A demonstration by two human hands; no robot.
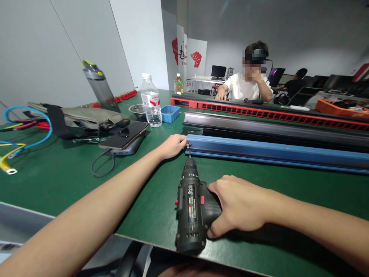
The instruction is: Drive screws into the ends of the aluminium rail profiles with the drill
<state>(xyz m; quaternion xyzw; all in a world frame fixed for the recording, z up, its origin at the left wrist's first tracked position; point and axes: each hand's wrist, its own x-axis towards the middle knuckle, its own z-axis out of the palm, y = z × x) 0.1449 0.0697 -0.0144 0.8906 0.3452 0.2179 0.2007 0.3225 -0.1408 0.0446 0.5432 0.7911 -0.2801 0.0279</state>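
My right hand (240, 207) is wrapped round the grip of a black cordless drill (192, 207) lying low over the green table (72, 181). The drill's bit points away from me and meets the near left end of a long blue metal rail (273, 152). My left hand (173, 146) reaches across and pinches at that same end of the rail, fingertips right beside the bit tip, probably holding a small screw that I cannot make out.
Behind the blue rail lie a dark grey rail (259, 125) and a red slotted rail (259, 111). At left are a phone on a power bank (125, 136), a water bottle (151, 102), a blue tray (170, 113), a grey flask (99, 86), cables (17, 150). Another person (248, 82) sits opposite.
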